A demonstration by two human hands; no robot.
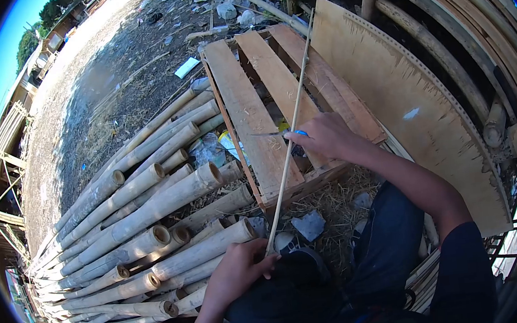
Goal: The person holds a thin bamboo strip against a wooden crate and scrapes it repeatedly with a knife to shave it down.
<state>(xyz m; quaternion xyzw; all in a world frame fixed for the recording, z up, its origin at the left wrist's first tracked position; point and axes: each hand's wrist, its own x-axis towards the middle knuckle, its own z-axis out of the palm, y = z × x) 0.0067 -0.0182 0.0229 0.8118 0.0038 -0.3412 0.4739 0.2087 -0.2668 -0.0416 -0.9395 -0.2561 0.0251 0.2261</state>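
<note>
A long thin bamboo strip (291, 136) runs slantwise from the upper middle down to my lap, across a slatted wooden crate (247, 103). My left hand (239, 274) is closed around the strip's lower end, near my knee. Over the crate, my right hand (326, 135) is wrapped round the blue handle of a knife (276, 134). The knife's thin blade points left and crosses the strip at about its middle. Whether the blade touches the strip cannot be made out.
Stacked bamboo poles (175, 200) with cut ends lie left of the crate. A curved plywood sheet (412, 109) leans at its right. More poles (434, 51) lie behind the sheet. Stones (309, 226) and straw lie by my feet.
</note>
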